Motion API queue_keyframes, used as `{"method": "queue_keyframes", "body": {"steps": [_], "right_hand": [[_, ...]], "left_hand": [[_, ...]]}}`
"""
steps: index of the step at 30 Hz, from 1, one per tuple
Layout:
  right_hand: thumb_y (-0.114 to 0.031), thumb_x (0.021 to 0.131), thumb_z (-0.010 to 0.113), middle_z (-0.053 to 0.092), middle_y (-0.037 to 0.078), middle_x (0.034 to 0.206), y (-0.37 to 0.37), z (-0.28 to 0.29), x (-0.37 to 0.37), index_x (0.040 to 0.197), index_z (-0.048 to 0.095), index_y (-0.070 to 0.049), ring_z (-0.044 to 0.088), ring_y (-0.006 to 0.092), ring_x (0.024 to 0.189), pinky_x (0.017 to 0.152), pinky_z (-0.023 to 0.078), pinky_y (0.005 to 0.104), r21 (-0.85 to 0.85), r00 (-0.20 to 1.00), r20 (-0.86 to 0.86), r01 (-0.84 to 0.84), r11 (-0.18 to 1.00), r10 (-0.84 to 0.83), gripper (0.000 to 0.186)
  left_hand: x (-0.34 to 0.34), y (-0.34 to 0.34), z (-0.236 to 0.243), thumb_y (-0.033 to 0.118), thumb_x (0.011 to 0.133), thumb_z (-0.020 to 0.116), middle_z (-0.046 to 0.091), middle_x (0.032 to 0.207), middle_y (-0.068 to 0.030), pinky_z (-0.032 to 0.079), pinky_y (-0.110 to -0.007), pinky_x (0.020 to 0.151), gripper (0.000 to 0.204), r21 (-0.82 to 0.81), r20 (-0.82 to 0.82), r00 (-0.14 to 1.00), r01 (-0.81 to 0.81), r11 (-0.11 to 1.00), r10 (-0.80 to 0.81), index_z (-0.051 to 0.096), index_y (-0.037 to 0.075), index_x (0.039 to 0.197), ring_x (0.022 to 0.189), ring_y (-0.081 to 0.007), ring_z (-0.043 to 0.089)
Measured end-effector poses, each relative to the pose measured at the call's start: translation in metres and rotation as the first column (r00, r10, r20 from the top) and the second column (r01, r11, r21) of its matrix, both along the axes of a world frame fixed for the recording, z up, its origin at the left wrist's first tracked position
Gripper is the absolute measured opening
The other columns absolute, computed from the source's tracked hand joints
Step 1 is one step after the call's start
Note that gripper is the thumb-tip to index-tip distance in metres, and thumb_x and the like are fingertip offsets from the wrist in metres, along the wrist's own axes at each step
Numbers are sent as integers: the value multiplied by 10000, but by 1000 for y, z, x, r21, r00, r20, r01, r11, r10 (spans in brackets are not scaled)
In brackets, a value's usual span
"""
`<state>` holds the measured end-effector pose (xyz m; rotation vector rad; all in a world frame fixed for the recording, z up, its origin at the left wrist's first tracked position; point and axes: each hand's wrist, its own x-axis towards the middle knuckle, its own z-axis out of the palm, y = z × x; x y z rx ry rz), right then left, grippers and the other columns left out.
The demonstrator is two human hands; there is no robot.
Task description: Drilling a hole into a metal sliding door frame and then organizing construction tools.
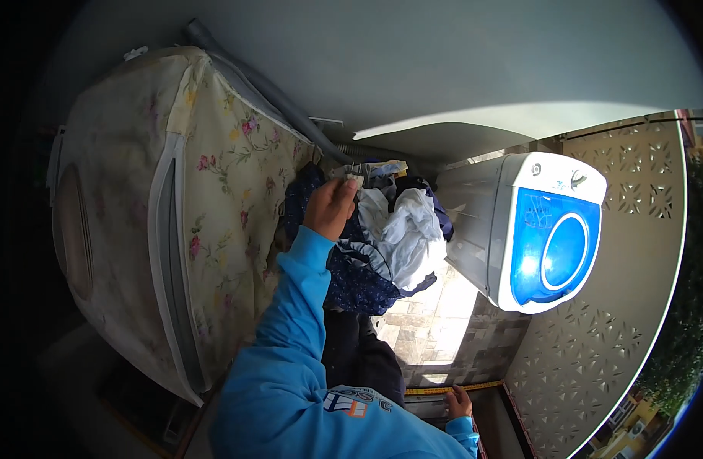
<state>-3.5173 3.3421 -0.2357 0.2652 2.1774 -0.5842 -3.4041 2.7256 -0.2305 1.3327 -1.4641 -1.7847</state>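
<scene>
My left hand (pixel 331 208), in a blue sleeve, is raised in front of me. Its thumb and fingers pinch a pale electrical plug (pixel 354 181) with the metal prongs pointing up. Behind and below this hand lies a heap of laundry: white cloth (pixel 414 237) on top and dark blue speckled fabric (pixel 363 284) around it. Lower right, close to my body, my right hand (pixel 458 401) hangs beside the door sill with its fingers loosely apart and nothing seen in them.
A small washing machine (pixel 485 222) with a blue lid stands right of the laundry. On the left is a large appliance under a floral cover (pixel 233 229). A grey pipe (pixel 279 107) runs along the wall. A perforated white parapet (pixel 596 336) borders the right side.
</scene>
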Motion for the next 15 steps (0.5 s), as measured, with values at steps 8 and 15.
{"method": "queue_keyframes", "body": {"steps": [8,15], "right_hand": [[-257,792,709,693,173,1021,-90,2,8,1201,621,-74,689,297,850,768,550,391,-122,429,-214,-903,412,877,457],[-251,760,746,507,238,1305,-221,94,195,1392,404,-76,521,406,1179,986,453,447,-381,-218,-509,-810,-445,833,740]], "left_hand": [[165,284,134,346,982,530,514,608,-130,403,-346,532,349,-173,113,989,119,978,-100,588,19,873,553,-185,523],[366,373,244,368,1012,466,532,744,-28,410,-266,663,389,134,-292,934,-173,976,205,546,3,1118,668,-111,477]]}}
